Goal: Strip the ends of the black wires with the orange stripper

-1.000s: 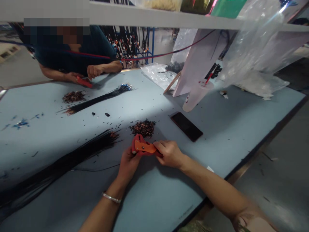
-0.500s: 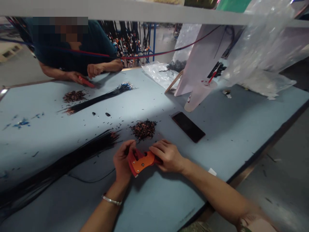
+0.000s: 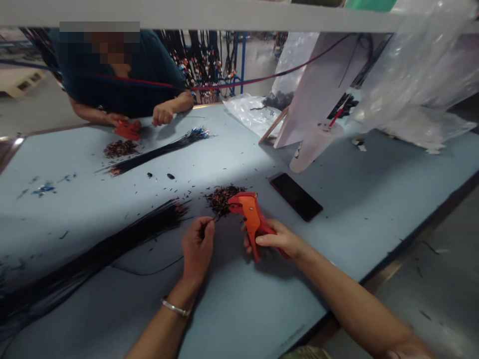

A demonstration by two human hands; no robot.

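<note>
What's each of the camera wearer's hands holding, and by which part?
Right hand: red-and-orange tool, by its handles. Left hand: thin black wire, near one end.

The red wire stripper (image 3: 251, 215), with an orange side plate, tilts in the right hand (image 3: 277, 240), head pointing away, handles spread apart. A thin black wire (image 3: 214, 218) sticks out from the left hand (image 3: 197, 247), clear of the stripper.

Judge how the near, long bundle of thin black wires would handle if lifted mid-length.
The near bundle would probably sag, as the single black wire beside it runs in a slack curve. It may splay rather than lift as one, since it fans out at the coppery end.
</note>
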